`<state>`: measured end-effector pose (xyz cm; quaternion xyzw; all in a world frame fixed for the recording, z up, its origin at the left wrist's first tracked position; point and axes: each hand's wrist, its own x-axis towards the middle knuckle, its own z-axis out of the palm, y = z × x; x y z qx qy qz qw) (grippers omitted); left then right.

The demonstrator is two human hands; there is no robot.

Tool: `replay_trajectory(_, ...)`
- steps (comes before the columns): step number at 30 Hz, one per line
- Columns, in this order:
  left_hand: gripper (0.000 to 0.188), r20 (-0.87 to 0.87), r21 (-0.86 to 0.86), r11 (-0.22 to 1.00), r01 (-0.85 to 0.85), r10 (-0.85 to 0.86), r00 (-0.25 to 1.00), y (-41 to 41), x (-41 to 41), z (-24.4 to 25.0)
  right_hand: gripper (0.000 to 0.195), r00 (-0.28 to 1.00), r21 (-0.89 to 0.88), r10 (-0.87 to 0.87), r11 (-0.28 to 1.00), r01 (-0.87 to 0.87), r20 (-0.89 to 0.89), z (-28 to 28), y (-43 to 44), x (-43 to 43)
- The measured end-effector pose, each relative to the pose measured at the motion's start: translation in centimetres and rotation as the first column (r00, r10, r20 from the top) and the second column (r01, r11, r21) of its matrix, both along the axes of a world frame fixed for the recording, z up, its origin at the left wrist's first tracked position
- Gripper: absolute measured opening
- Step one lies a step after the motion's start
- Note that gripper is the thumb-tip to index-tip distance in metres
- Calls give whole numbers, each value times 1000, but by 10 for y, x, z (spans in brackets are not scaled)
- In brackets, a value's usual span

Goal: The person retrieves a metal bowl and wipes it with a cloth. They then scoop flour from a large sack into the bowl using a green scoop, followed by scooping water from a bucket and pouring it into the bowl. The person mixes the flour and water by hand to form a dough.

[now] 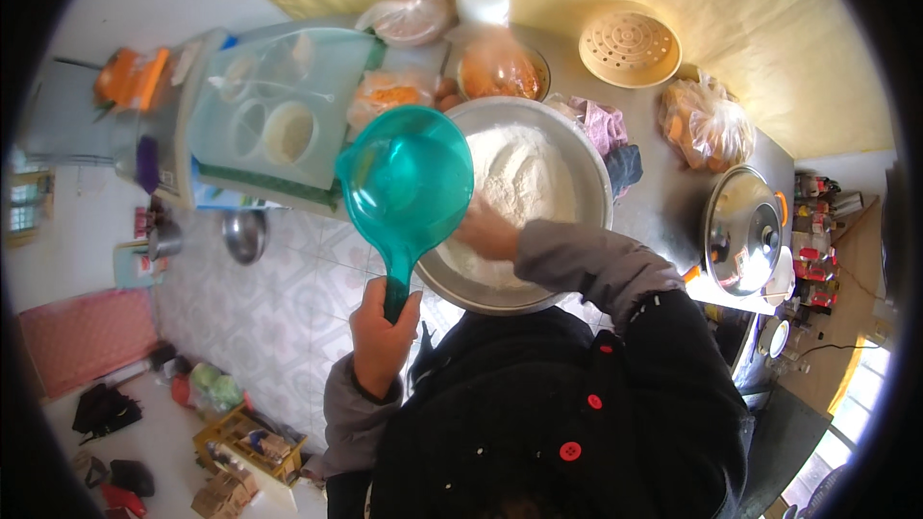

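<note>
My left hand [383, 339] grips the handle of a translucent teal plastic water ladle [405, 173]. Its bowl overlaps the left rim of a large metal basin [597, 180] from my viewpoint. Shine inside the bowl leaves it unclear how much liquid it holds. White flour [515, 166] is heaped in the basin, with grooves across its top. My right hand [487, 229] reaches into the basin at the flour's near left side. It is blurred, and the ladle hides its fingertips, so I cannot tell whether it grasps anything.
Behind the basin are a bagged orange food [497, 68] and a perforated steamer basket [630, 47]. A lidded pan [746, 231] stands at right, near another filled plastic bag [707, 122]. At left is a cabinet with a pale glass-like top [216, 130]. A metal bowl [245, 236] sits beyond it.
</note>
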<state>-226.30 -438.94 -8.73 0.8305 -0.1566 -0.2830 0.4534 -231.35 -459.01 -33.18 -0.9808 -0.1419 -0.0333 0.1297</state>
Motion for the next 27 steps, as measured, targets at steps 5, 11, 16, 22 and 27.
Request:
replay_trajectory(5,19,48,40,999,34,-36,998,4,-6,1,40,898,100,-435,893,440,-66,15,-53,-29)
replay_trajectory(11,19,62,66,995,73,-77,995,3,-8,-1,45,976,27,-57,998,64,-211,8,-24,-43)
replay_trajectory(16,19,106,60,995,77,-83,991,10,-10,-7,50,865,108,-437,875,472,-247,28,-59,-63)
replay_trajectory(22,20,29,34,999,15,-16,999,9,-9,-5,31,920,215,119,976,-40,-372,29,-6,-39)
replay_trajectory(27,19,-24,2,999,-36,36,999,15,-11,-3,34,952,-63,-302,950,305,54,16,-54,-12)
